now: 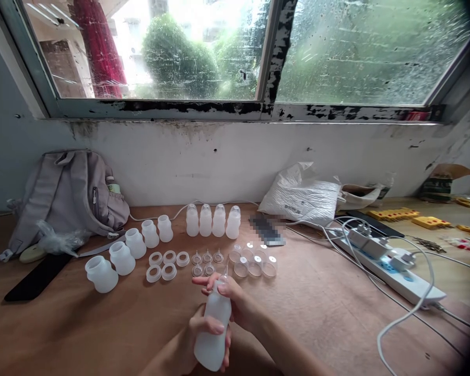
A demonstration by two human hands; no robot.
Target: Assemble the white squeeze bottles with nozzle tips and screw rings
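My left hand [203, 334] grips the lower body of a translucent white plastic bottle [213, 329], held tilted over the wooden table [317, 308]. My right hand [229, 300] closes around the bottle's neck and top, fingertips at the nipple end. Just beyond lie loose parts: several clear nipples [207, 262], several white rings [168, 263] and several clear caps [254, 261]. Further back stand several assembled bottles [213, 220], and a curved row of open bottle bodies [121, 256] runs to the left.
A grey backpack [68, 196] leans on the wall at left, with a black flat object [37, 277] in front. A white plastic bag [301, 196] sits at the back. A power strip [391, 269] with cables lies right; yellow parts [394, 214] beyond it.
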